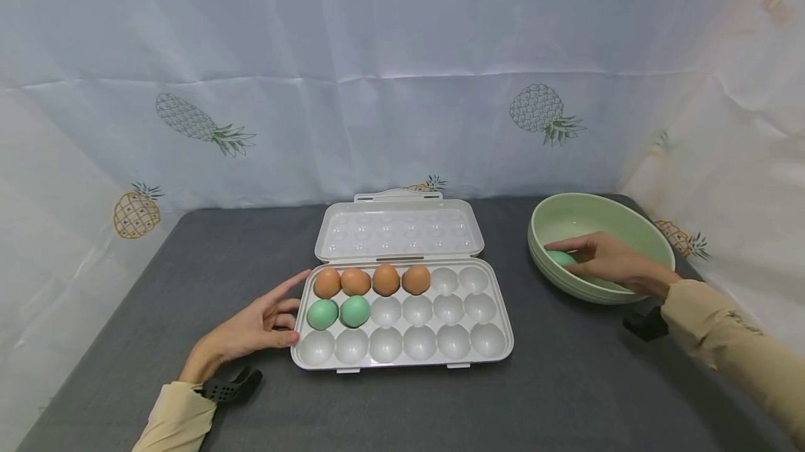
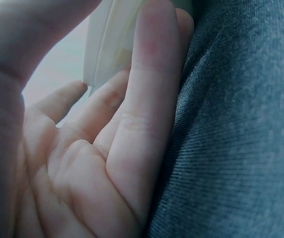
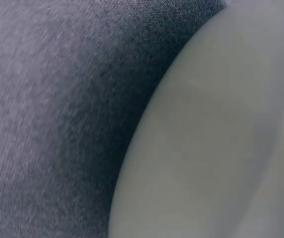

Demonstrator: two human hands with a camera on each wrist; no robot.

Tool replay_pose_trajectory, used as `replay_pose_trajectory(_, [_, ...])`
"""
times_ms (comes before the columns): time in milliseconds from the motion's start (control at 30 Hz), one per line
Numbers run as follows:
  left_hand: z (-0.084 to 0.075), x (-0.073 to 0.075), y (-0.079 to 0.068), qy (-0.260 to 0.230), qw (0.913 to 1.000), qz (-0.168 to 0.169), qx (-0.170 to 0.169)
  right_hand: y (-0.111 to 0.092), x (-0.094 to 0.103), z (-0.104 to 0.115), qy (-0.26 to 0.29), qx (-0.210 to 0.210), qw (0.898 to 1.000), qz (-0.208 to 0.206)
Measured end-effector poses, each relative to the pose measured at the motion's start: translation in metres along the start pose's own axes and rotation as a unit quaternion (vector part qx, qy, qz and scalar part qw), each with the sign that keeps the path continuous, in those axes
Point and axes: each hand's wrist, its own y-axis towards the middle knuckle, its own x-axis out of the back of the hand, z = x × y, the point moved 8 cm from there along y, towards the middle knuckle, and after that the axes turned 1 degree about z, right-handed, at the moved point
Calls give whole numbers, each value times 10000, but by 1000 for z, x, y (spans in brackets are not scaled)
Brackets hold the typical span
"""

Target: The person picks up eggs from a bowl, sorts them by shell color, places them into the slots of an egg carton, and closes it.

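In the head view, my left hand (image 1: 248, 326) rests at the left end of a white egg tray (image 1: 402, 361), thumb and fingers spread along its rim. Four cups of the back row hold brown eggs (image 1: 386, 280). Two green eggs (image 1: 355, 311) sit at the left of the middle row. My right hand (image 1: 606, 260) reaches inside a light green bowl (image 1: 619, 214) and pinches another green egg (image 1: 561, 258) between fingers and thumb. Only the bowl's outer wall (image 3: 191, 139) and dark cloth show in the right wrist view; that hand is hidden there.
The tray's clear lid (image 1: 399, 225) is flipped back behind it. Dark grey cloth (image 1: 402, 410) covers the table. A pale curtain (image 1: 377, 130) with pineapple prints hangs behind and along both sides. The bowl stands near the table's back right corner.
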Motion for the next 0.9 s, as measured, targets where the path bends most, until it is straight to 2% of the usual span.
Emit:
replay_pose_trajectory(133, [1, 0, 0, 42, 10000, -20, 18, 3, -1, -1, 423, 102, 9990, -68])
replay_pose_trajectory(467, [1, 1, 0, 70, 9999, -69, 57, 6, 5, -1, 1177, 197, 9900, -751])
replay_pose_trajectory(900, [1, 0, 0, 128, 9999, -69, 93, 1, 9, 8, 979, 139, 9894, -1059])
